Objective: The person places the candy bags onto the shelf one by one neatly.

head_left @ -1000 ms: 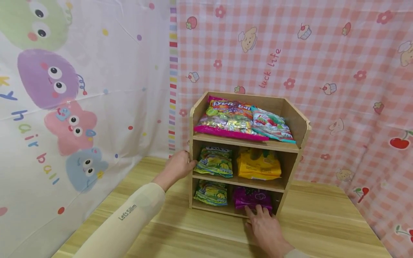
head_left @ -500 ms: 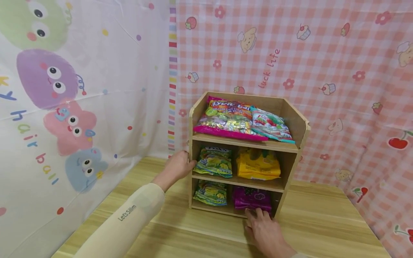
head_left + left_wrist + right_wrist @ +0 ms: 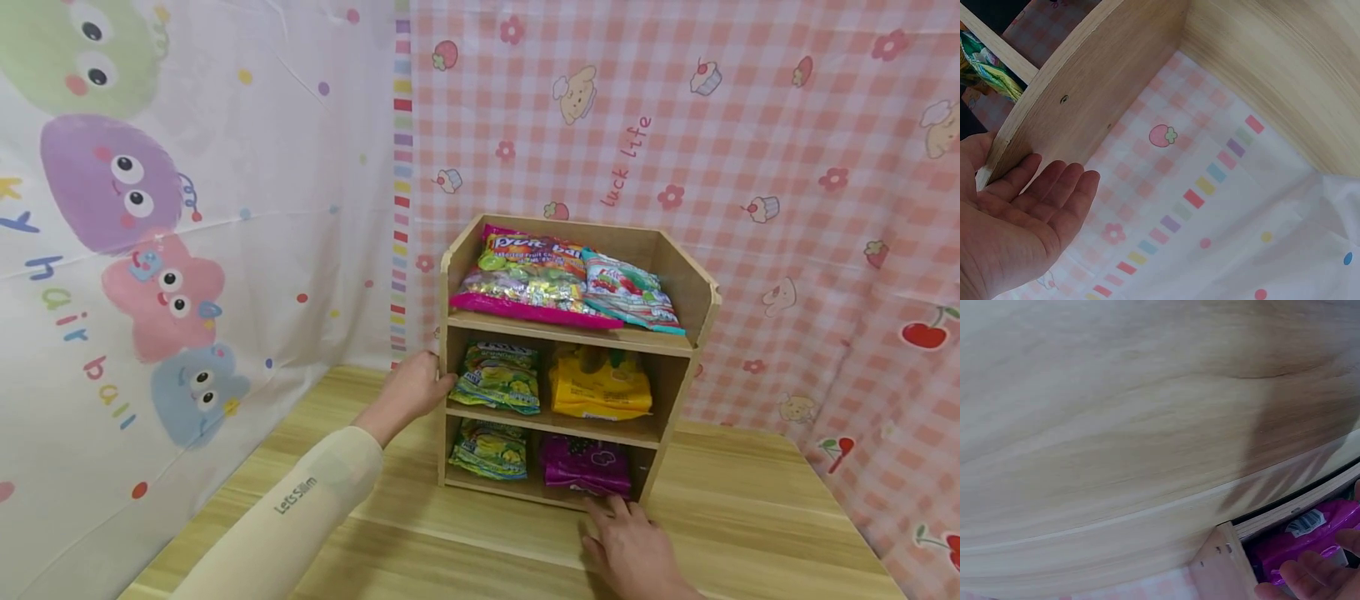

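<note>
A small wooden shelf [image 3: 555, 428] stands on the table in the head view. My left hand [image 3: 408, 389] holds its left side panel [image 3: 1097, 87], thumb at the front edge and fingers along the outer face. A purple snack bag [image 3: 587, 467] lies in the bottom right compartment. Just in front of it, my right hand [image 3: 637, 546] has its fingers spread near the bottom board and grips nothing; whether the fingertips touch the board cannot be told. In the right wrist view, the fingers [image 3: 1300, 579] appear in front of the purple bag [image 3: 1304, 540].
Two green-yellow bags [image 3: 498, 377] sit in the left compartments, one above the other. A yellow bag [image 3: 602, 387] fills the middle right one. On top lie a large pink-edged candy bag [image 3: 525, 275] and a teal-edged bag [image 3: 630, 289]. Patterned cloths hang behind and left.
The right hand has drawn back from the purple bag, toward the table front and slightly right. The bag stays in its compartment. The left hand has kept its hold on the shelf.
</note>
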A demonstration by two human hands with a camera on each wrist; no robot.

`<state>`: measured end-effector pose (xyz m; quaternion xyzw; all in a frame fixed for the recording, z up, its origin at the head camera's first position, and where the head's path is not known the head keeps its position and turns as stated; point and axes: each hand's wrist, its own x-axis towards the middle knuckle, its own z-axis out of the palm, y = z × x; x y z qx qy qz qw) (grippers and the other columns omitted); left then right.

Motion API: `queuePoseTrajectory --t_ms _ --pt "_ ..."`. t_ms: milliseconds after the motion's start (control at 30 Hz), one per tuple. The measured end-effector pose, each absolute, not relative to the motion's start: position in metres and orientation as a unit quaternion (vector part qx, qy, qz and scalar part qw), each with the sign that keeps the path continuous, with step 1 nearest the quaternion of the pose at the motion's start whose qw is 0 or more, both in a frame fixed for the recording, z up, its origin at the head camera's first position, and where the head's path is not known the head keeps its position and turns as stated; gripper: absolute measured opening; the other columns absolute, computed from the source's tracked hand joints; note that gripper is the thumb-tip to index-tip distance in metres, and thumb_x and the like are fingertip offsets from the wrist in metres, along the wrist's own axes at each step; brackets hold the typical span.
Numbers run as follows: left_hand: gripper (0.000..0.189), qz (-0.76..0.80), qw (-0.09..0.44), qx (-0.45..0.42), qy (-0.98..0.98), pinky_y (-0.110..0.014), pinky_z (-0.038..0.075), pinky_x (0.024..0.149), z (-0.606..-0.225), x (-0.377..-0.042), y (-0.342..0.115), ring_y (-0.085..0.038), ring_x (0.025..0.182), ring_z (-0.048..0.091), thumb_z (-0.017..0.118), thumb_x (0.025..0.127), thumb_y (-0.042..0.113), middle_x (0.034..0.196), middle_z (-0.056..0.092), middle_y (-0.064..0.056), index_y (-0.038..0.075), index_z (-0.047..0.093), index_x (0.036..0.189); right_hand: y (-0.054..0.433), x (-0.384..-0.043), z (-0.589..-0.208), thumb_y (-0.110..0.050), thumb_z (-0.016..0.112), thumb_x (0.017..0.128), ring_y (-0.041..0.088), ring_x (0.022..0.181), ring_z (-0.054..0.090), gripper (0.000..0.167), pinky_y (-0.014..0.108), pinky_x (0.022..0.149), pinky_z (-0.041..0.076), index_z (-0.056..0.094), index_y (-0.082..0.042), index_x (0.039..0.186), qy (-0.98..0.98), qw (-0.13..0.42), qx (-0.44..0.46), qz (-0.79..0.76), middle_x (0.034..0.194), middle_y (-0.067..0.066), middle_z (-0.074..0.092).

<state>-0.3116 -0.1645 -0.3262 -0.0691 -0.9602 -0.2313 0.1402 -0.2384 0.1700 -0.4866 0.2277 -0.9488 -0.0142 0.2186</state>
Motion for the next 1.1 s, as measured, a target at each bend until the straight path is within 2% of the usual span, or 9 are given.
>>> queuePoseTrajectory --t_ms 233,433,533,667,800,867,933,1033,1100 --pt "0.031 -0.229 0.145 -0.072 -0.96 -0.039 0.047 0.058 -0.327 -0.312 -0.164 -0.023 0.061 0.054 0.064 0.094 0.026 0.069 0.055 -0.006 0.008 0.056 0.07 0.181 -0.235 -0.483 -0.042 0.075 0.085 0.033 0.093 0.065 0.048 0.047 0.062 0.056 0.068 -0.017 0.126 -0.956 0.202 0.215 -0.011 0.11 0.011 0.067" --pt "0.031 -0.21 0.157 -0.088 -0.961 -0.041 0.049 0.061 -0.332 -0.313 -0.164 -0.022 0.062 0.054 0.064 0.096 0.029 0.07 0.054 -0.005 0.008 0.057 0.074 0.196 -0.234 -0.482 -0.039 0.075 0.085 0.034 0.085 0.067 0.042 0.047 0.062 0.057 0.071 -0.013 0.119 -0.955 0.213 0.206 0.006 0.102 0.012 0.07" --pt "0.033 -0.194 0.163 -0.096 -0.963 -0.042 0.05 0.062 -0.335 -0.313 -0.164 -0.023 0.064 0.055 0.063 0.097 0.031 0.073 0.055 -0.006 0.006 0.058 0.077 0.206 -0.236 -0.48 -0.038 0.075 0.086 0.031 0.079 0.067 0.037 0.045 0.058 0.056 0.073 -0.012 0.112 -0.959 0.205 0.193 0.011 0.096 0.011 0.07" --pt "0.035 -0.172 0.185 -0.119 -0.96 -0.044 0.052 0.065 -0.34 -0.312 -0.168 -0.027 0.069 0.06 0.061 0.099 0.032 0.08 0.059 -0.009 0.002 0.061 0.081 0.22 -0.238 -0.476 -0.036 0.076 0.086 0.027 0.074 0.065 0.031 0.042 0.054 0.054 0.075 -0.01 0.103 -0.964 0.198 0.178 0.013 0.09 0.008 0.067" --pt "0.035 -0.157 0.198 -0.155 -0.955 -0.046 0.054 0.072 -0.349 -0.31 -0.174 -0.032 0.079 0.064 0.055 0.102 0.029 0.091 0.064 -0.015 -0.001 0.064 0.088 0.236 -0.242 -0.474 -0.034 0.075 0.087 0.029 0.071 0.065 0.031 0.044 0.055 0.055 0.074 -0.006 0.1 -0.965 0.205 0.162 0.022 0.087 0.01 0.066" --pt "0.036 -0.157 0.197 -0.165 -0.954 -0.048 0.054 0.078 -0.354 -0.308 -0.177 -0.035 0.087 0.065 0.051 0.105 0.028 0.1 0.066 -0.018 -0.003 0.065 0.094 0.245 -0.245 -0.473 -0.032 0.074 0.088 0.031 0.07 0.065 0.031 0.046 0.057 0.055 0.074 -0.003 0.1 -0.965 0.21 0.154 0.029 0.086 0.012 0.066" --pt "0.038 -0.16 0.193 -0.163 -0.954 -0.051 0.053 0.084 -0.359 -0.305 -0.179 -0.038 0.097 0.065 0.047 0.106 0.027 0.111 0.065 -0.022 -0.005 0.065 0.108 0.254 -0.248 -0.47 -0.031 0.073 0.09 0.034 0.07 0.065 0.032 0.048 0.057 0.055 0.073 -0.001 0.102 -0.968 0.206 0.141 0.033 0.087 0.015 0.066" --pt "0.043 -0.157 0.19 -0.153 -0.957 -0.053 0.05 0.091 -0.369 -0.302 -0.183 -0.041 0.108 0.062 0.043 0.107 0.027 0.125 0.062 -0.025 -0.006 0.059 0.129 0.266 -0.252 -0.465 -0.032 0.071 0.091 0.038 0.071 0.065 0.037 0.049 0.057 0.055 0.072 0.002 0.106 -0.971 0.204 0.125 0.032 0.09 0.019 0.066" --pt "0.044 -0.151 0.184 -0.143 -0.961 -0.054 0.049 0.094 -0.377 -0.3 -0.188 -0.042 0.113 0.06 0.043 0.107 0.026 0.128 0.06 -0.025 -0.005 0.055 0.137 0.274 -0.255 -0.462 -0.033 0.07 0.092 0.041 0.073 0.065 0.041 0.051 0.055 0.054 0.071 0.004 0.109 -0.972 0.203 0.111 0.029 0.093 0.022 0.066"
